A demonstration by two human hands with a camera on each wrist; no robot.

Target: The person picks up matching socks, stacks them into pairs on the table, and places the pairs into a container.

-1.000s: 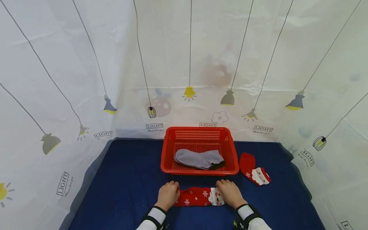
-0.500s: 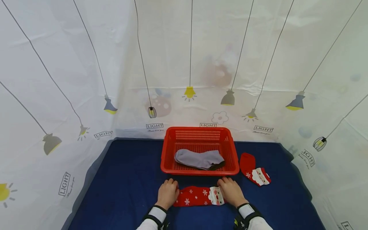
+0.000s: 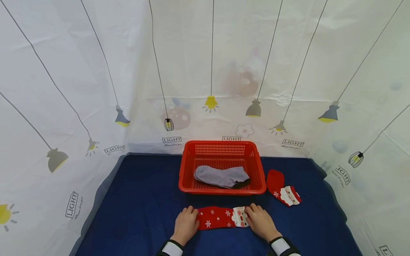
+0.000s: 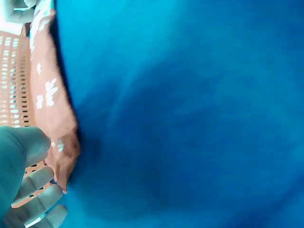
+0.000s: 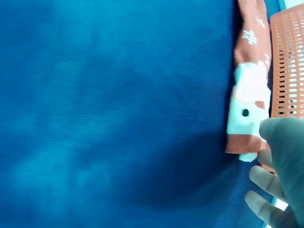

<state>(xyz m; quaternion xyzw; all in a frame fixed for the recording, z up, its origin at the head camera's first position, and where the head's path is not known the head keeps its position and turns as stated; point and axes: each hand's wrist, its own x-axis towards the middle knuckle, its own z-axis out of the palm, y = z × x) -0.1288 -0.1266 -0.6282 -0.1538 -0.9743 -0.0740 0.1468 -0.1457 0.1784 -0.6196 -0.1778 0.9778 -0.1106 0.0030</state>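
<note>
A red sock (image 3: 214, 217) with white snowflakes and a white Santa-face cuff lies stretched flat across the dark blue cloth. My left hand (image 3: 185, 222) is at its toe end; in the left wrist view the thumb (image 4: 37, 143) overlaps the sock's edge and the loosely bent fingers (image 4: 40, 204) reach its tip. At the cuff is my right hand (image 3: 261, 221), fingertips right at the edge of the Santa face. The right wrist view shows its thumb (image 5: 273, 129) beside the cuff and the other fingers (image 5: 259, 204) loosely spread.
Behind the sock stands a red plastic basket (image 3: 261, 177) with grey socks (image 3: 221, 176) inside. A matching Santa sock (image 3: 283, 190) lies bent on the cloth (image 3: 144, 185) to the basket's right. A white printed sheet (image 3: 224, 64) encloses the back and sides.
My right hand's fingers have come nearer, uncovering more of the cuff's top edge. The left hand has shifted slightly nearer at the toe end. Basket and second sock have stayed put.
</note>
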